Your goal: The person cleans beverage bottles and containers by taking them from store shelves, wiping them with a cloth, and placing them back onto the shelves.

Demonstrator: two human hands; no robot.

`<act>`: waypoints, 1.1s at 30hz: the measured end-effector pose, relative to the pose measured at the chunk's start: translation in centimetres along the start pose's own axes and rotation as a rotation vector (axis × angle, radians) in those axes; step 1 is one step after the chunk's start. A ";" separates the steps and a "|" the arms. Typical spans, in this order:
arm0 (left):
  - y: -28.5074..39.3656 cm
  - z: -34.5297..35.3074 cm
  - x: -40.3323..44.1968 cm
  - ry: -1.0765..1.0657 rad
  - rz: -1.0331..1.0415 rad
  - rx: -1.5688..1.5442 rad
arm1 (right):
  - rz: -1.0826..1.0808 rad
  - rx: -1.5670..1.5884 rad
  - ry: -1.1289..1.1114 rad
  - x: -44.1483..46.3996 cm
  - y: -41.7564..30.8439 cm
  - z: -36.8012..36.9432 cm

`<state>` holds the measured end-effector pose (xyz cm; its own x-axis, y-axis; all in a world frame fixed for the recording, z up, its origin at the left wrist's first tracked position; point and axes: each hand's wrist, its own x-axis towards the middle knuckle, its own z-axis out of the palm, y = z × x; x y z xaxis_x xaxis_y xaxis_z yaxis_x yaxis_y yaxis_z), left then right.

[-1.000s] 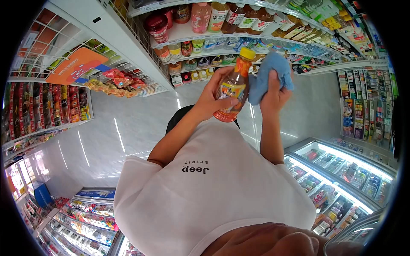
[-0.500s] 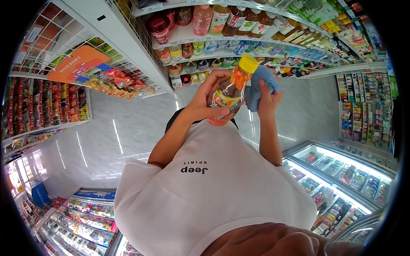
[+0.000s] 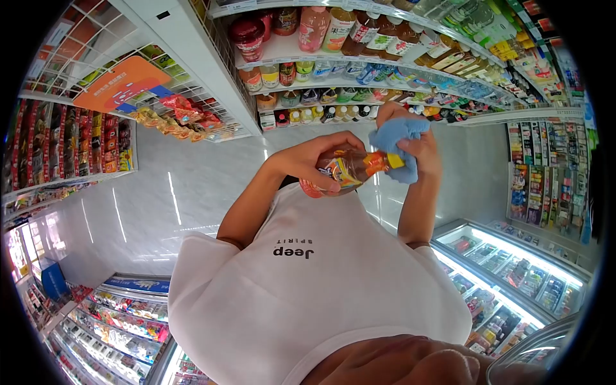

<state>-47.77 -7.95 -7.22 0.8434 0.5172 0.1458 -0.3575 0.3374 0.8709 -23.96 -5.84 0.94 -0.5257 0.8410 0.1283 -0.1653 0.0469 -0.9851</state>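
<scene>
A drink bottle with a yellow cap and a colourful label lies tilted on its side in front of my chest, its cap end pointing right. My left hand is wrapped round the bottle's body, thumb across the label. In my right hand is a blue cloth, gripped between thumb and fingers. The cloth lies against the capped end and covers part of it. Some of my right fingers are behind the cloth.
Ahead stands a shelf with rows of bottled drinks. Snack packets hang on a wire rack at the left. Lit, glass-topped cabinets stand at the lower right. Grey tiled floor lies between the shelves.
The bottle has gone from nearly upright to lying over toward the right. My right hand has brought the cloth over its cap end. My left hand keeps its hold.
</scene>
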 end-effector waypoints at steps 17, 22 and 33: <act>-2.7 -2.2 0.3 0.453 0.087 0.107 | -0.387 -1.151 0.335 -1.2 1.0 1.4; -3.4 -4.5 1.3 0.843 0.263 -0.007 | -0.296 -0.979 0.468 -3.8 3.9 0.0; -1.3 -12.8 3.1 1.167 0.473 0.290 | -0.145 -0.917 0.641 -7.2 7.9 -0.7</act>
<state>-49.82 3.27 -13.87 -0.2401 0.9656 0.0998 -0.3001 -0.1716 0.9384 -20.87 -11.19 -7.82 0.0181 0.9045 0.4261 0.6240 0.3228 -0.7116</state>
